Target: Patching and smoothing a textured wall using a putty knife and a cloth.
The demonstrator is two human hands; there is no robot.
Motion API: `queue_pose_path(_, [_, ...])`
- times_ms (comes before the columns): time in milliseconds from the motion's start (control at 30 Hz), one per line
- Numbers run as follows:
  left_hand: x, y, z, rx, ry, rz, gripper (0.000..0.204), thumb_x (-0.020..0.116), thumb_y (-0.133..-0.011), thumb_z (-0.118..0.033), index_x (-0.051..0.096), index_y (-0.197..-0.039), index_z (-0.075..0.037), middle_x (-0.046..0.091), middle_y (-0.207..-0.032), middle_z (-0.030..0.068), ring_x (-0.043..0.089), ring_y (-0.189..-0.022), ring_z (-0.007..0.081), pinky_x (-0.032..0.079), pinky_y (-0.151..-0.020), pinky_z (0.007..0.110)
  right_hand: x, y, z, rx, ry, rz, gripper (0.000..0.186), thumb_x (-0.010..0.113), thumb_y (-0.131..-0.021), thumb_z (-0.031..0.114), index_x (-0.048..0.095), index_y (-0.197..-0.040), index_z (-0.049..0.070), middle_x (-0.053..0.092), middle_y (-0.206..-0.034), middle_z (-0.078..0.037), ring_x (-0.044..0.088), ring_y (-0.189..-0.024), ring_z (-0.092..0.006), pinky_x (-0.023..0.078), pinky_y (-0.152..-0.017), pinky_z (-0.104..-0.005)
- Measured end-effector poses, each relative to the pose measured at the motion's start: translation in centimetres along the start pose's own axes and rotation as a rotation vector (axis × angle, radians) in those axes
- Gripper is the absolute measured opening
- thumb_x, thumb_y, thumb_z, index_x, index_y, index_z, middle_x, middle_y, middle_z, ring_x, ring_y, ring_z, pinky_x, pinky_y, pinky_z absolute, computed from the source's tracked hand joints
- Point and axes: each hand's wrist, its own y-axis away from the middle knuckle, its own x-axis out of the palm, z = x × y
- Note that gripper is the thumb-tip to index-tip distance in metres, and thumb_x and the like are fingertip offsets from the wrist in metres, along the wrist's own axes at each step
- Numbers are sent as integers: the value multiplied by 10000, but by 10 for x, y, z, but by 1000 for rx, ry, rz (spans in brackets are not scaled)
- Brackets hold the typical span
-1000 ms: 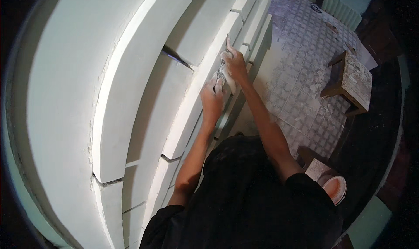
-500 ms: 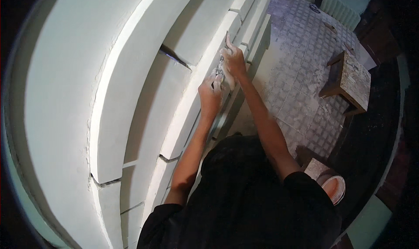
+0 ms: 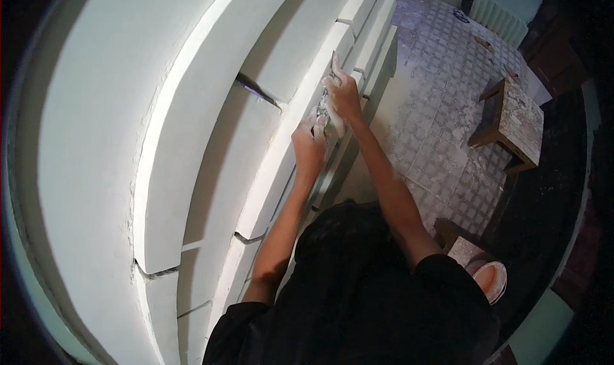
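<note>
My right hand [image 3: 344, 98] and, a little nearer to me, my left hand [image 3: 309, 141] are both closed on a plaster-smeared flat tool [image 3: 322, 109]. Only grey and white speckled parts of the tool show between my hands, so its exact kind is unclear. A thin dark edge stands out by the raised index finger of my right hand. White powder or plaster coats the fingers of both hands. The tool is at the face of a long white ledge [image 3: 275, 167], one of several stepped, curved ledges.
Left of my hands, a thick curved white band [image 3: 167, 173] runs along the pale wall [image 3: 89, 160]. A dark gap [image 3: 256, 91] cuts the recessed panel. On the dusty tiled floor [image 3: 422, 135] to the right stand a splattered wooden stool [image 3: 521, 122] and a bucket [image 3: 491, 280].
Both hands and the tool keep nearly the same place on the ledge. The whole view has shifted slightly, with the ledges appearing a little lower.
</note>
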Motion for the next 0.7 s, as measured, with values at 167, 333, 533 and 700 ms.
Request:
queue_pose_path(167, [2, 10, -5, 92, -23, -52, 315, 520, -951, -221, 635, -1038, 59, 651, -800, 242, 610, -706, 351, 461, -700, 420, 1, 8, -11, -105, -73, -45, 634, 551, -859, 142, 331, -1408, -86, 636, -1119, -239, 596, -990, -172, 439, -897, -279])
queue_pose_path(333, [5, -5, 0, 49, 2, 10, 292, 528, -947, -212, 641, -1006, 51, 644, -742, 207, 608, -643, 300, 459, -638, 402, -5, -5, -8, -79, -95, -13, 648, 535, -857, 131, 309, -1440, -35, 621, -928, -124, 528, -795, -104, 454, -757, -248])
queue_pose_path(533, [9, -5, -4, 133, 22, -91, 257, 542, -931, -184, 631, -860, 46, 615, -720, 201, 584, -655, 320, 444, -636, 413, -6, -6, -10, 36, -82, 44, 662, 531, -852, 137, 288, -1416, -110, 563, -1241, -301, 573, -1095, -194, 431, -933, -292])
queue_pose_path(700, [15, -12, -7, 19, 72, -38, 278, 550, -917, -161, 609, -737, 42, 605, -745, 211, 570, -710, 385, 430, -682, 449, -18, -12, -7, 93, -101, 107, 670, 534, -853, 126, 273, -1429, -93, 597, -1145, -307, 590, -986, -177, 462, -866, -291])
